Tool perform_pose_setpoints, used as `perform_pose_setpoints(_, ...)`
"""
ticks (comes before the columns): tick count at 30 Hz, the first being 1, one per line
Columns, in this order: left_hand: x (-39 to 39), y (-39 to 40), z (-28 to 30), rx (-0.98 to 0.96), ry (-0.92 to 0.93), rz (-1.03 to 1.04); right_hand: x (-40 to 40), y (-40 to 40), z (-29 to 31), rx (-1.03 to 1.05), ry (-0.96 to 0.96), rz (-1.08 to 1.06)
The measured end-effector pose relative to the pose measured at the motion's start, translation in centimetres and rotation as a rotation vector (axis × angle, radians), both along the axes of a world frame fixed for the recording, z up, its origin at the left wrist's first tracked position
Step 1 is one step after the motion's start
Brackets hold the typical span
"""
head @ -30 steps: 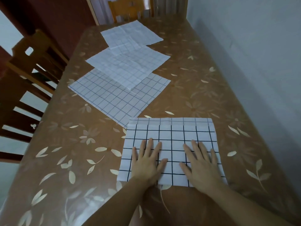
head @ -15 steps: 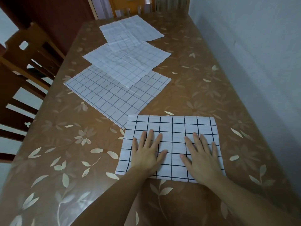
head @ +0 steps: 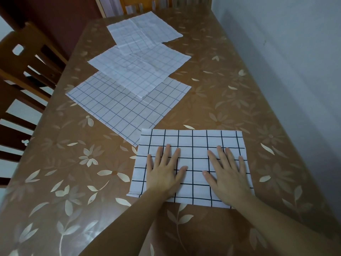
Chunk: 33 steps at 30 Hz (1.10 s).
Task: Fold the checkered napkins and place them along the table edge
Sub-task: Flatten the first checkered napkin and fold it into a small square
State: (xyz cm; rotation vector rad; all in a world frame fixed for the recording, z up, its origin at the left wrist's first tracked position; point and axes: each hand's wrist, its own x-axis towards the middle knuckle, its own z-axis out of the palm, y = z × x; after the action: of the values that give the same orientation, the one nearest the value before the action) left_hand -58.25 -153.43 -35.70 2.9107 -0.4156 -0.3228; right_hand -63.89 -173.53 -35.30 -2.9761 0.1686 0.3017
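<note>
A white napkin with a bold black grid (head: 191, 143) lies flat near the front of the table. My left hand (head: 164, 172) rests flat on its left half, fingers straight and spread. On its right half my right hand (head: 227, 174) presses down the same way. Beyond it lie three unfolded napkins, overlapping in a row: a blue-checked one (head: 118, 106), a paler one (head: 136, 69) on top of it, and the farthest one (head: 144, 28) near the table's far end.
The table (head: 230, 85) has a brown cloth with pale leaf and flower prints. A grey wall (head: 287, 43) runs along its right side. A wooden chair (head: 24, 74) stands at the left edge, and another chair back (head: 140, 4) shows at the far end.
Both hands stay flat on the black-grid napkin. The view has shifted slightly, so the napkins sit a little differently in frame.
</note>
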Motion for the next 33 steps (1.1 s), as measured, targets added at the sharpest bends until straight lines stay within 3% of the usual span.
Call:
perform_pose_setpoints(15,-3.2,1.3,0.1,0.029,-0.016,-0.091,0.3,0.1,0.2,-0.031,-0.001,0.02)
perform_pose_setpoints(24,-3.1,1.5,-0.7,0.052,-0.033,-0.125,-2.3,8.7,0.3,0.108,-0.124,0.063)
perform_pose_setpoints(33,-3.1,2.1,-0.1,0.028,-0.01,-0.101,-4.4,-0.3,-1.3,-0.047,-0.098,0.038)
